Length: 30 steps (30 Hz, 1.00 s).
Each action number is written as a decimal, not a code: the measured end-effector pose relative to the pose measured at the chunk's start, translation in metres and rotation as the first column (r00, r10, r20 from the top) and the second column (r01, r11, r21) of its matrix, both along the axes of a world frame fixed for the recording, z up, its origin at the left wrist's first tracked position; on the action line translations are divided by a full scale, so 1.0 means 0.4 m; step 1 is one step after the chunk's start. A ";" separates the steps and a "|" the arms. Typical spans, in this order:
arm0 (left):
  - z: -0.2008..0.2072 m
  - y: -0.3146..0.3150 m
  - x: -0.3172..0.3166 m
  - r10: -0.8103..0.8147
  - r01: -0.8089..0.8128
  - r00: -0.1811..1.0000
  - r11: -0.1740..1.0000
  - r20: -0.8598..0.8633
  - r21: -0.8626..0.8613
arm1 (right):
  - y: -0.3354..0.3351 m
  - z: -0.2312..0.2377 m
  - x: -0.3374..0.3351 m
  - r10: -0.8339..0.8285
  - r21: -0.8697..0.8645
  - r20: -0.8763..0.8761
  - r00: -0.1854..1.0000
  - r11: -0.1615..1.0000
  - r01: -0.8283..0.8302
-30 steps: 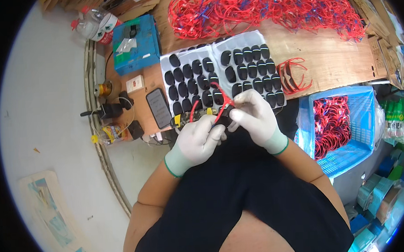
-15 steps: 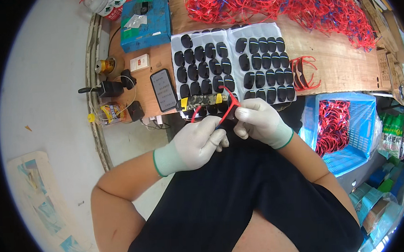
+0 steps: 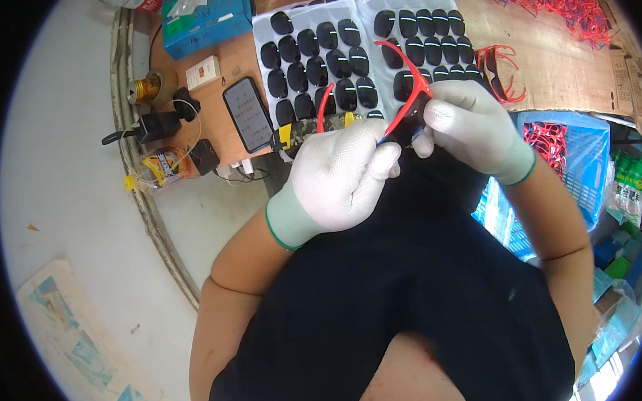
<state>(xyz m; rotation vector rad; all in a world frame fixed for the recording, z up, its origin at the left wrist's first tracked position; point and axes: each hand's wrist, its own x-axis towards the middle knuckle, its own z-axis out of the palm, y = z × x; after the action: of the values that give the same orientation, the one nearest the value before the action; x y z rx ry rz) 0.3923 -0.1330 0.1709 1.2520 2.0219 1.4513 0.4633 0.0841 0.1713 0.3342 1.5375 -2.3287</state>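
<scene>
Red sunglasses frames (image 3: 414, 97) are held up between my gloved hands, above the near edge of the bench. One red temple rises above the knuckles of my left hand (image 3: 345, 176), whose fingers are closed round the near part of the frame. At the other end, my right hand (image 3: 475, 128) pinches the frame near its hinge corner. A dark lens (image 3: 409, 129) shows at the frame between the two hands; whether it sits in the rim is hard to see. Beyond, rows of dark lenses (image 3: 316, 71) lie on a white sheet (image 3: 365, 35).
A phone (image 3: 248, 114), a small box (image 3: 202, 72) and a blue case (image 3: 208, 21) are left on the bench. Finished-looking red sunglasses (image 3: 500, 73) lie at the right, beyond a blue basket (image 3: 589, 159) of red frames. A camouflage-patterned strip (image 3: 310, 133) edges the bench.
Both hands have come closer to the head camera and shifted right with the red frames. The bench sits higher in view. My hands still hold the frames.
</scene>
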 end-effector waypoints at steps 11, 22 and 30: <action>-0.016 -0.028 0.019 -0.024 0.037 0.993 0.994 0.119 -0.105 | -0.096 -0.086 0.076 -0.184 -0.278 0.046 0.982 0.942 0.190; 0.032 -0.019 0.005 -0.032 0.048 0.945 0.998 0.325 -0.041 | -0.097 0.012 0.072 -0.134 0.126 -0.083 0.988 0.982 0.143; 0.077 -0.002 0.025 0.030 -0.031 0.999 0.999 -0.046 -0.029 | -0.082 0.047 0.052 -0.033 0.197 -0.123 0.992 0.979 0.057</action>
<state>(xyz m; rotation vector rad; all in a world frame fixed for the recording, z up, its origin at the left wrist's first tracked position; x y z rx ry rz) 0.4024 -0.1337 0.2017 1.2581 2.0928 1.4134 0.4842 0.0515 0.1899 0.2847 1.8464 -2.2694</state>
